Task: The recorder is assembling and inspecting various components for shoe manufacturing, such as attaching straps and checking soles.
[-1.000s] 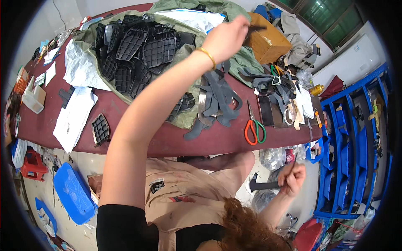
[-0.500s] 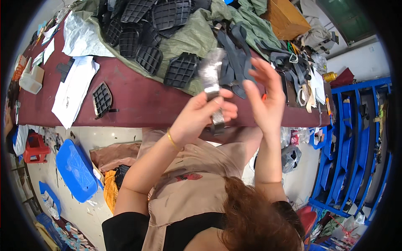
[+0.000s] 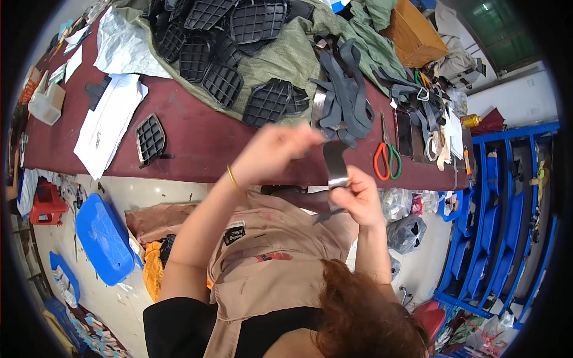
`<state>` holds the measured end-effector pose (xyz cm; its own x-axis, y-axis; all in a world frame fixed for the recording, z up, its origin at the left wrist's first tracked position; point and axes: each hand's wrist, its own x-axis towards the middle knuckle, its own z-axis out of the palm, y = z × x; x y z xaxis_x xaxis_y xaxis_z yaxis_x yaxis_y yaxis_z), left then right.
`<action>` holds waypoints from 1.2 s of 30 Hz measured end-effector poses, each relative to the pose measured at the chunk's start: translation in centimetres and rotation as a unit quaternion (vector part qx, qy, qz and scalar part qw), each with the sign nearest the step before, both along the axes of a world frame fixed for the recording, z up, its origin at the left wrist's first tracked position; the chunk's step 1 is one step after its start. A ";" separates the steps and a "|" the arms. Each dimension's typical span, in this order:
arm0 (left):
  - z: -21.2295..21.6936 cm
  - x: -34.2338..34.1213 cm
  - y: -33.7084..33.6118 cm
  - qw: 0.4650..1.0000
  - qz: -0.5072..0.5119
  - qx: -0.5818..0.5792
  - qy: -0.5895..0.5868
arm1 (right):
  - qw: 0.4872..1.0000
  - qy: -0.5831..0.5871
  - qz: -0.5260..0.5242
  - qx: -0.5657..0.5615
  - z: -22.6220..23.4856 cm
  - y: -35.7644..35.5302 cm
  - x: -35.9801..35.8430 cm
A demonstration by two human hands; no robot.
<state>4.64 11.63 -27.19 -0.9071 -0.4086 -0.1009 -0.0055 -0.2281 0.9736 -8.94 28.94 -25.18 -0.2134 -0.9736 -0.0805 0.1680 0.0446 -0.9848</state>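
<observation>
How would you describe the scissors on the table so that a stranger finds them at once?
Look at the long dark red table and follow its near edge toward the blue shelves. The scissors lie flat just past the pile of grey straps. One handle is red and the other green, unlike anything nearby.

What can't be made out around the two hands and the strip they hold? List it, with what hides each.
- Head view: lower end of the dark strip, covered by the right hand.
- Head view: left hand fingertips, motion-blurred; whether they pinch the strip cannot be told.
- Head view: lap area below the hands, hidden by forearms and the person's hair.
</observation>
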 end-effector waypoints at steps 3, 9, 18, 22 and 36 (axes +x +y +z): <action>-3.9 -2.0 -4.7 0.786 0.331 -0.514 -0.092 | 0.999 0.002 -0.003 -0.050 -0.5 -2.3 0.7; -4.3 -2.2 -8.0 0.815 0.188 -0.470 -0.284 | 0.994 0.067 -0.059 -0.055 -2.3 -6.8 2.1; 0.2 4.1 -6.8 0.848 0.280 0.210 0.397 | 0.938 -0.119 -0.248 -0.213 1.5 -4.2 -4.0; 0.6 4.3 -2.2 0.895 0.151 0.311 0.283 | 0.884 -0.348 -0.162 -0.268 5.2 -5.3 -2.5; -0.2 0.2 3.9 0.844 0.199 0.447 0.221 | 0.992 -0.042 -0.097 -0.074 1.7 -2.9 7.9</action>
<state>4.83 15.49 -27.44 -0.7455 -0.6297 -0.2183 0.5629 -0.7703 0.2998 -1.04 26.00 -23.47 -0.3956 -0.9178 0.0346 0.2402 -0.1397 -0.9606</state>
